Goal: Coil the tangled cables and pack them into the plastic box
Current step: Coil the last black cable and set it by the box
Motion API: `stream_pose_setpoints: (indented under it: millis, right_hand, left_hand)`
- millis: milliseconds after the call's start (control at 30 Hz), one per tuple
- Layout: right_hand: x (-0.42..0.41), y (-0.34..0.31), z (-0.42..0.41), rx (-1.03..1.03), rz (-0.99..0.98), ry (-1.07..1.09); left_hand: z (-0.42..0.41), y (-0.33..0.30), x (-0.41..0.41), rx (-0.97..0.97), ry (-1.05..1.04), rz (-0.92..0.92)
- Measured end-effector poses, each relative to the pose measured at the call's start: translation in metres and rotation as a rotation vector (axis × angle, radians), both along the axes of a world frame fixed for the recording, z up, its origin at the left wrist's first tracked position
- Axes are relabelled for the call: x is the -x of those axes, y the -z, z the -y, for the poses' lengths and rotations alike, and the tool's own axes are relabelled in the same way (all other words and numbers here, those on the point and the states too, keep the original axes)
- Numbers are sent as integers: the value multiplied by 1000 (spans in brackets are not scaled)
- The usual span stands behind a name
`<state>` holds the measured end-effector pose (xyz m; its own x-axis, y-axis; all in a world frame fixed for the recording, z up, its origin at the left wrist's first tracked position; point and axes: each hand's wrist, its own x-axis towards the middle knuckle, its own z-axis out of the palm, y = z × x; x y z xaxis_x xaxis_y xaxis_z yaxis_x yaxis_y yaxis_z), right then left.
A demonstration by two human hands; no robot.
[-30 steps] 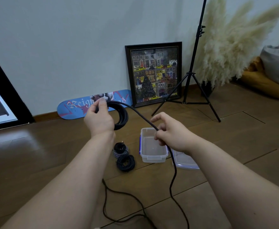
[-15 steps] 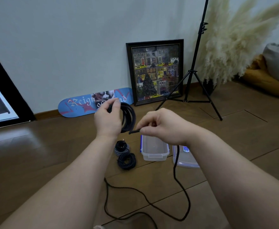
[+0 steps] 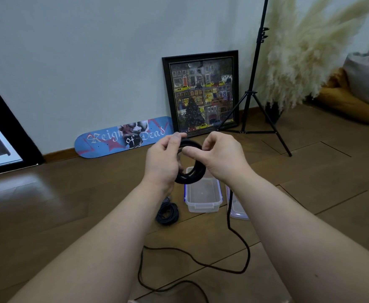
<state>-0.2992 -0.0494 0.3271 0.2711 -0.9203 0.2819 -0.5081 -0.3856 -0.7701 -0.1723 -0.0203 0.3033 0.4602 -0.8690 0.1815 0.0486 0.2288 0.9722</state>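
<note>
A wooden floor (image 3: pixel 48 215) runs back to a white wall, where a framed picture (image 3: pixel 202 92) and a skateboard deck (image 3: pixel 122 137) lean. The open plastic box (image 3: pixel 203 193) sits mid-floor with its lid (image 3: pixel 237 209) just beside it and a finished coil (image 3: pixel 167 213) at its left edge. The left hand (image 3: pixel 164 160) grasps the black coil (image 3: pixel 191 164) above the box; the right hand (image 3: pixel 220 156) pinches the strand onto it. The loose tail (image 3: pixel 238 248) trails free; each next loop should probably match the others, fed slack-free.
</note>
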Motion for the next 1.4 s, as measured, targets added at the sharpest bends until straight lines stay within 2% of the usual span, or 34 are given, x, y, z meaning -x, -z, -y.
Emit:
stream_pose_setpoints:
  millis: [167,300,500,833,1033,1267,1400]
  right_hand:
    - [16,0,1,-193,279,-275]
    - [20,0,3,-107,204,-311]
    - [38,-19,3,-270,17,-532]
    - [11,-3,9,-48,119,-200]
    - [-3,9,5,134,153,-11]
    - [6,7,5,258,-29,-61]
    - [7,6,5,201,10,-38]
  left_hand:
    - [-2,-3,-12,-11,-97,-45]
    - [-6,-3,-10,-11,3,-15]
    - [-6,0,-18,-14,8,47]
    - [-7,-4,-1,10,126,-24]
    - [-3,-3,9,11,33,-65]
    - [0,-6,-3,14,-125,-132]
    - [-1,-6,-2,10,-90,-124]
